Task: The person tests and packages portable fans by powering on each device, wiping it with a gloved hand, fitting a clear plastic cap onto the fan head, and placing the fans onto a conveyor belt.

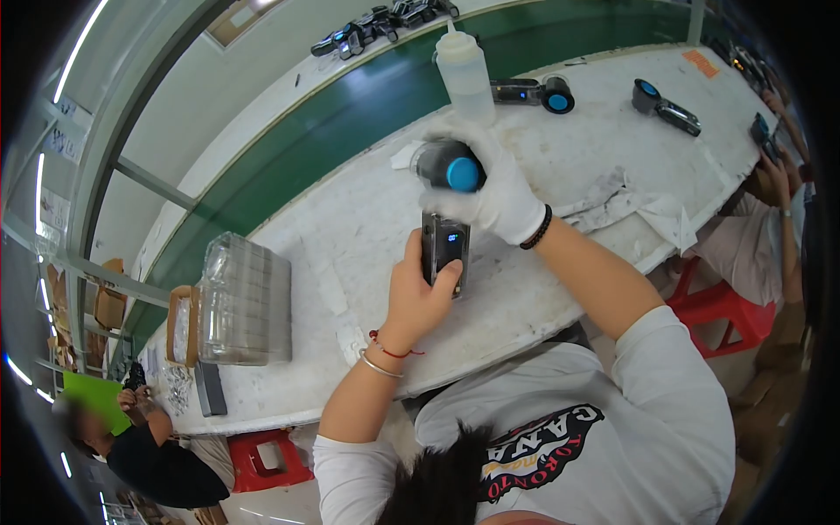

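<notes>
A black handheld device (447,232), resembling a small fan, stands out in front of me with its round head up. Its handle carries a lit blue display, and a bright blue disc sits in the head. My left hand (422,293), bare, is closed around the lower handle with the thumb across its front. Around the head is my right hand (503,197) in a white glove, its fingers smeared by motion. Just beyond the gloved hand stands a clear squeeze bottle (466,79). A similar device (525,93) lies beside the bottle, and another one (667,107) rests farther right.
Stacked clear plastic trays (245,302) and a cardboard box (183,325) stand at the left of the white table (306,254). A green belt (289,144) runs behind it. More devices (381,28) lie at the back. Other people work at both ends.
</notes>
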`<state>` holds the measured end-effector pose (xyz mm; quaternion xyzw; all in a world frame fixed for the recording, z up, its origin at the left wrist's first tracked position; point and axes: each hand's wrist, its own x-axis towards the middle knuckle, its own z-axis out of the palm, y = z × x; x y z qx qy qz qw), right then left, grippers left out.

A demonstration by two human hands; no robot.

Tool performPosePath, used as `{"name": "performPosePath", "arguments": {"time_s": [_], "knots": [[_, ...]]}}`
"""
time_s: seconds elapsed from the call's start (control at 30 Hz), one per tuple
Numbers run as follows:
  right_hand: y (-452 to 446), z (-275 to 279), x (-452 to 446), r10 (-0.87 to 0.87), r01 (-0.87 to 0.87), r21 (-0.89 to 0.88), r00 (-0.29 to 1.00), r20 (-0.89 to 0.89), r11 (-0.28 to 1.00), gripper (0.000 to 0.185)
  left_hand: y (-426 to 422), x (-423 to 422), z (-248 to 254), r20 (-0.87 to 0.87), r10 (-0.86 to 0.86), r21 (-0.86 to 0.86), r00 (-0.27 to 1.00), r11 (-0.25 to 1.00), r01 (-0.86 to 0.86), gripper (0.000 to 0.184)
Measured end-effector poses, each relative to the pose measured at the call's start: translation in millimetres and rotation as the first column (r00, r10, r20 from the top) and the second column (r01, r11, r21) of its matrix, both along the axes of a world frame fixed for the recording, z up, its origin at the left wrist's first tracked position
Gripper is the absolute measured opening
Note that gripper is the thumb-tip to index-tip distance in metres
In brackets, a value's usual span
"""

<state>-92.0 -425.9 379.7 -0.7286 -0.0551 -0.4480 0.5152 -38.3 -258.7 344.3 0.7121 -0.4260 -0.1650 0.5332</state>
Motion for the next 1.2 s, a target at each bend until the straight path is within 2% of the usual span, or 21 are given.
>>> {"name": "performPosePath", "arguments": {"time_s": [0.07,0.1,0.17,0.2,0.27,0.4,0.43,0.53,0.57,0.6,0.63,0.67,0.73,0.83,0.9,0.97,1.03,1.07,1.13,1.17,1.2], "knots": [[-3,-2,9,0.126,-0.116,0.242,0.992,-0.025,0.963,0.054,1,4,1,-0.345,-0.097,-0.03,0.934,0.995,0.093,0.034],[-5,-3,10,0.125,-0.116,0.241,0.992,-0.026,0.964,0.054,1,4,8,-0.345,-0.098,-0.031,0.933,0.995,0.093,0.034],[-9,-4,11,0.282,-0.213,0.37,0.949,-0.143,0.904,0.055,2,5,15,-0.666,-0.227,-0.093,0.71,0.97,0.224,0.033],[-12,-5,13,0.28,-0.212,0.368,0.949,-0.143,0.905,0.055,3,7,13,-0.68,-0.236,-0.084,0.694,0.966,0.246,0.036],[-17,-9,15,0.226,-0.203,0.173,0.966,-0.125,0.964,0.056,7,14,10,-0.8,-0.277,-0.147,0.533,0.951,0.273,0.041],[-26,-3,10,0.358,-0.329,0.168,0.912,-0.198,0.929,0.06,10,23,13,-0.863,-0.373,-0.232,0.341,0.892,0.388,0.048],[-27,-1,9,0.361,-0.331,0.169,0.911,-0.199,0.928,0.06,10,22,15,-0.863,-0.372,-0.233,0.341,0.893,0.385,0.048],[-27,1,9,0.229,-0.224,0.053,0.916,-0.33,0.973,0.062,8,16,29,-0.715,-0.341,-0.174,0.611,0.932,0.317,0.055],[-24,-2,10,0.237,-0.175,0.191,0.894,-0.38,0.966,0.063,9,14,32,-0.689,-0.302,-0.216,0.658,0.953,0.211,0.058],[-21,-5,12,0.253,-0.116,0.322,0.869,-0.426,0.94,0.064,11,18,34,-0.605,-0.314,-0.192,0.732,0.949,0.249,0.06],[-23,-17,19,0.093,-0.027,0.156,0.895,-0.437,0.987,0.067,13,24,35,-0.511,-0.326,-0.163,0.796,0.945,0.282,0.061],[-24,-22,21,0.098,-0.033,0.155,0.896,-0.434,0.987,0.067,13,28,31,-0.431,-0.236,-0.06,0.871,0.971,0.234,0.057],[-19,-18,21,-0.096,0.081,-0.054,0.909,-0.405,0.995,0.07,9,32,25,-0.449,-0.188,-0.11,0.874,0.982,0.154,0.056],[-18,-14,19,0.287,-0.15,0.356,0.883,-0.371,0.922,0.061,13,38,33,-0.585,-0.156,-0.204,0.796,0.978,0.042,0.052],[-21,-19,23,0.265,-0.144,0.297,0.869,-0.418,0.944,0.057,17,52,27,-0.82,-0.314,-0.359,0.478,0.933,-0.004,0.051],[-18,-17,23,0.15,-0.079,0.185,0.902,-0.406,0.98,0.043,23,58,29,-0.833,-0.28,-0.318,0.477,0.948,0.0,0.053],[-22,-30,28,-0.188,0.129,-0.295,0.965,-0.181,0.947,0.043,33,56,44,-0.745,-0.194,-0.213,0.638,0.976,0.048,0.048],[-24,-43,35,-0.203,0.157,-0.294,0.97,-0.132,0.943,0.045,41,55,46,-0.741,-0.189,-0.217,0.644,0.976,0.036,0.048],[-27,-35,32,-0.115,0.053,-0.36,0.981,-0.154,0.932,0.046,60,55,41,-0.31,0.073,-0.069,0.948,0.993,-0.099,0.041],[-27,-28,30,-0.044,-0.038,-0.419,0.982,-0.184,0.907,0.048,69,56,32,0.011,0.136,-0.075,0.991,0.988,-0.135,0.039],[-21,-18,24,0.008,-0.118,-0.327,0.947,-0.321,0.938,0.045,78,55,22,0.19,0.206,0.028,0.96,0.976,-0.215,0.04]]}}
